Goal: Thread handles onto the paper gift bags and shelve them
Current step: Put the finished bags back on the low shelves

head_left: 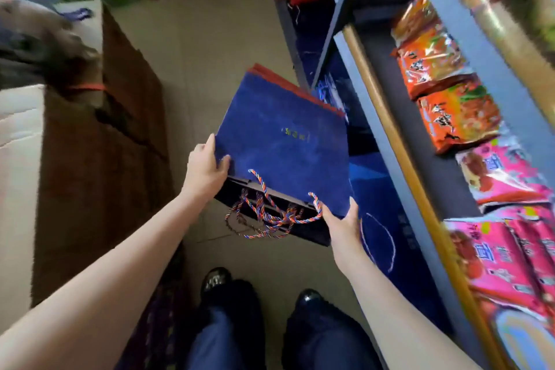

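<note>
Both hands hold a flat stack of dark blue paper gift bags (282,141) over the tiled floor (210,48).

Left hand (207,167) grips the stack's left edge, thumb on top; right hand (342,219) pinches the near right corner, beside the twisted multicoloured rope handles (270,213). Beyond the fingers stands a grey metal shelf (387,117) of snack packets (456,117); brown cardboard boxes (99,159) sit left.

Both bare forearms are stretched forward and down, a bit apart. The left hand (207,167) is clamped on the left edge of the bag stack (282,141), thumb on top, fingers tucked under. The right hand (342,221) is cupped at the near right corner, thumb up along the edge. Dark-trousered legs and black shoes are seen below.
</note>
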